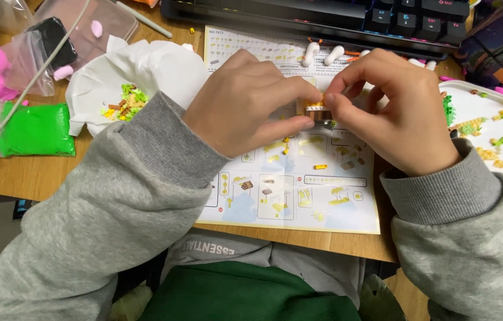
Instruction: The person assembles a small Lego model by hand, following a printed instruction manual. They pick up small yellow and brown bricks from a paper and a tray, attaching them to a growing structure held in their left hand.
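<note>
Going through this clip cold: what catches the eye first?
Two bare hands, left hand and right hand, meet at centre, pinching a tiny brown-and-yellow brick assembly above a white printed instruction sheet. At far left lies a bright green bag of small pieces on the wooden desk.

We are seeing open paper [299, 196] below our hands, while the keyboard [323, 15] is blocking the top.

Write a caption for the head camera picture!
Both hands, left hand and right hand, pinch a small brown-and-yellow brick model above a paper instruction sheet.
</note>
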